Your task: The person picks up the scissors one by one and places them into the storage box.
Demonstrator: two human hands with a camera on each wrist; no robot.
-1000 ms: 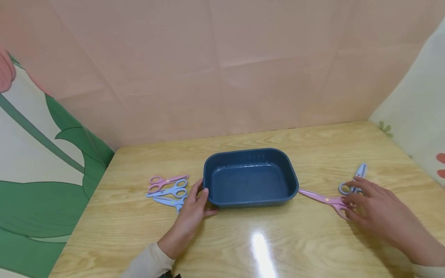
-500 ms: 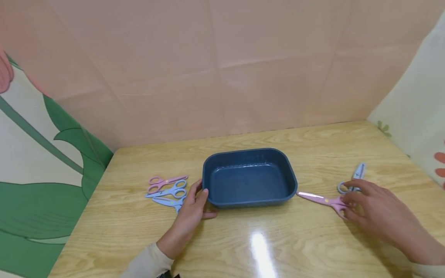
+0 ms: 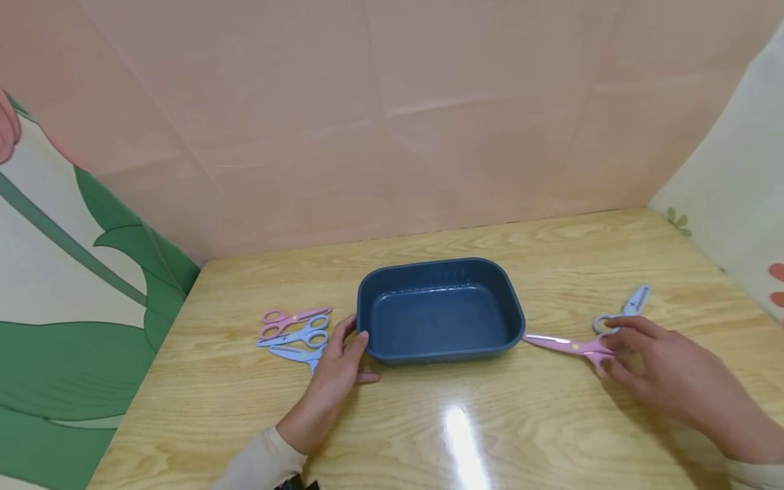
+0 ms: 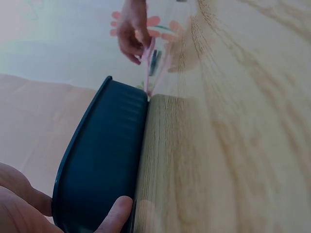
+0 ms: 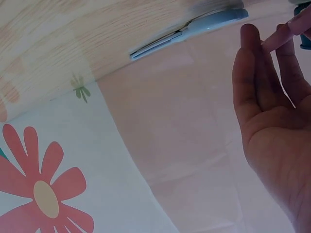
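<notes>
A dark blue tray (image 3: 514, 320) stands empty at the middle of the wooden table. My left hand (image 3: 338, 357) grips its near left corner, and the left wrist view shows the thumb (image 4: 114, 216) pressed on the tray wall (image 4: 102, 155). My right hand (image 3: 649, 364) lies right of the tray, its straight fingertips (image 5: 250, 36) touching the handle of the pink scissors (image 3: 565, 344), whose blades point at the tray. Blue scissors (image 3: 626, 309) lie just behind that hand and also show in the right wrist view (image 5: 194, 30).
Left of the tray lie three more scissors close together: pink scissors (image 3: 292, 317) at the back, with two blue pairs (image 3: 299, 336) (image 3: 295, 352) in front of them. A pink wall closes the back, and patterned panels stand at both sides.
My right hand has shifted slightly on the pink scissors' handle, and the scissors turned a little. The left hand and the tray have stayed in place.
</notes>
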